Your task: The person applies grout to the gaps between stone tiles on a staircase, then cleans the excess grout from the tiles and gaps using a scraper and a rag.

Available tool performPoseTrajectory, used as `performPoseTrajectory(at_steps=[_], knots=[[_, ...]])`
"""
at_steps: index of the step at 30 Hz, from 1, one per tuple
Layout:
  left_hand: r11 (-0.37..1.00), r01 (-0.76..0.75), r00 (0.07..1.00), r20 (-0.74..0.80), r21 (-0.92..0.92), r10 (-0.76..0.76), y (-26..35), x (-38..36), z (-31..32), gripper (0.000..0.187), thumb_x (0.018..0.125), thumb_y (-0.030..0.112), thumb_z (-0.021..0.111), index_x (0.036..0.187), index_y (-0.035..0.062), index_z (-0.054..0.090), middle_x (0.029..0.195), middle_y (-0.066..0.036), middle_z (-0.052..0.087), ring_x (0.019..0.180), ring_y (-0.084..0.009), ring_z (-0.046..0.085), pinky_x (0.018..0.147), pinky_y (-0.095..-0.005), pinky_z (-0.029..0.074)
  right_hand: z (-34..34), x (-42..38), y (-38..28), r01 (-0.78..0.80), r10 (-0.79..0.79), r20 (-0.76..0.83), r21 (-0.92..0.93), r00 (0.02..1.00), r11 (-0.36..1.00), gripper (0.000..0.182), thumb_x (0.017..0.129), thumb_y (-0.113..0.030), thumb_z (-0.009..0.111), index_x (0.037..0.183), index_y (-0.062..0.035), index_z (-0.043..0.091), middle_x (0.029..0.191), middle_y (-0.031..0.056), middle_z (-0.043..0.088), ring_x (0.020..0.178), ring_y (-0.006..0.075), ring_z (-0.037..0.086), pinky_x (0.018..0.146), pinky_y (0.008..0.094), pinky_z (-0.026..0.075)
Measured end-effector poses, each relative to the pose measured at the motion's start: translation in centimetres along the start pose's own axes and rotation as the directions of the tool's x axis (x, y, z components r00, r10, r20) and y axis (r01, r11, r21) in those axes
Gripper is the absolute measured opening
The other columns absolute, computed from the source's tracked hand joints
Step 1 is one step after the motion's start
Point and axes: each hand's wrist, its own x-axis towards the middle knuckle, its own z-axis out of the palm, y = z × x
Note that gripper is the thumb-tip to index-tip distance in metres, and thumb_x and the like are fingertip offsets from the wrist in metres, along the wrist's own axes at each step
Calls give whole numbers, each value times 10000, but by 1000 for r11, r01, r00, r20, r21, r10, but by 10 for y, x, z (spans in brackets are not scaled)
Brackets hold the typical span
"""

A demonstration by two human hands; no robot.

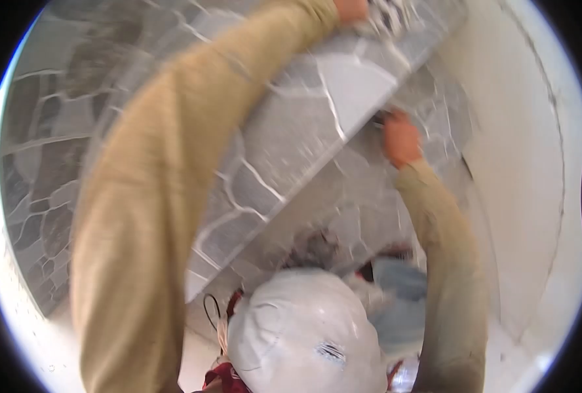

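My left hand (352,9) is at the top edge of the view, partly cut off and blurred. Its fingers are closed on a grey-and-white rag (390,18) that lies against the stone-patterned step (284,137). Lower and to the right, my right hand (402,139) is curled close to the straight edge of that step. Something small and dark (379,118) shows at its fingertips, too blurred to name. Both arms wear tan sleeves and reach forward.
A cream wall (533,131) with a long crack rises at the right. Rounded white fabric (304,334) with a small torn-looking patch fills the bottom middle. Blue-grey cloth (399,304) lies beside it. Stone paving with pale joints (55,141) spreads at the left.
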Motion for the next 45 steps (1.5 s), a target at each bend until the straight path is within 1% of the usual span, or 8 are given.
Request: performPoseTrajectory(at_steps=[4,6,11,13,30,32,37,45], knots=[[995,-14,986,-166,94,29,11,-16,-18,328,714,162,642,1031,216,709,1004,-127,625,983,-355,638,876,-449,533,-18,47,109,-233,230,52,360,972,903,374,739,-172,745,1063,1,679,990,234,692,918,379,689,823,498,531],[998,13,987,-162,55,-4,17,-18,-22,316,717,165,650,1019,238,705,988,-125,613,974,-349,636,858,-440,534,-63,59,103,-653,431,511,692,744,306,348,716,-220,800,928,38,703,955,177,707,861,278,700,769,455,508],[999,21,993,-120,36,-16,17,-15,-31,314,716,167,663,1016,251,707,989,-117,611,998,-342,630,870,-437,533,92,27,148,40,-25,-107,136,994,990,292,861,-194,690,1050,29,703,939,158,708,834,252,670,718,397,521],[997,23,988,-151,69,-13,16,-16,-19,323,705,153,674,1012,247,708,988,-108,614,1001,-332,631,885,-429,533,45,9,43,-444,359,293,754,886,483,273,846,-207,689,1031,-7,704,1029,197,654,916,279,617,788,436,489],[981,-188,977,-93,50,192,-7,-6,-15,446,736,13,501,1116,157,686,986,-169,611,960,-354,623,879,-420,516,-6,-22,-32,-263,-3,373,660,928,704,507,698,-334,742,1020,56,704,1035,282,702,932,398,705,784,432,553],[981,-188,977,-93,57,192,-8,-6,-14,445,737,16,500,1113,163,688,980,-166,612,957,-353,623,878,-418,517,-30,0,-7,-675,485,482,618,730,403,486,760,-317,772,1051,62,682,995,207,710,941,262,679,834,393,524],[985,-158,981,-106,69,164,2,-10,-17,441,734,31,492,1104,166,690,971,-152,615,950,-357,617,872,-414,513,18,49,50,-434,555,297,892,777,129,350,768,-182,756,981,91,702,889,221,734,789,287,718,690,397,533],[990,-138,984,-104,43,141,2,-9,-18,331,736,60,496,1025,91,657,954,-231,596,893,-454,588,790,-485,491,-38,35,24,-419,238,351,654,905,630,315,799,-208,723,972,55,711,878,190,727,823,298,698,728,425,526]])
